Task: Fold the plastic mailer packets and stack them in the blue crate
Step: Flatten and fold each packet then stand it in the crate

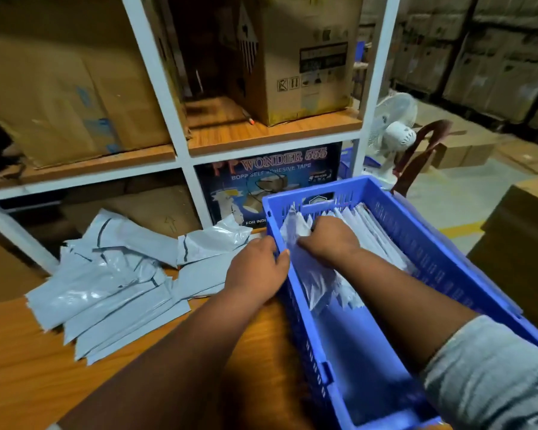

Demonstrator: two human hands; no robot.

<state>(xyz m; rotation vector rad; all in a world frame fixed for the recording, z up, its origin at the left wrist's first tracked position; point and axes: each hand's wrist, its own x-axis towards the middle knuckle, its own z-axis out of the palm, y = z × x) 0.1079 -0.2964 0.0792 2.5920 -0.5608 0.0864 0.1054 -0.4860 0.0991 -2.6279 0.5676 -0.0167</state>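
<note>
Two bare hands work at the blue crate (423, 243), which sits on the wooden surface (28, 367) at its right side. Inside the crate, the right hand (331, 238) curls its fingers into the row of folded mailer packets (367, 231) standing on edge at the far end, its grip clamped on them. At the crate's left wall, the left hand (257, 268) rests on the rim, thumb hooked over the edge, its grip closed on that wall. Left of the crate, a loose heap of unfolded grey mailers (112, 274) lies on the surface. Behind stands a white shelf rack (156, 88) holding cardboard boxes (305, 57).
</note>
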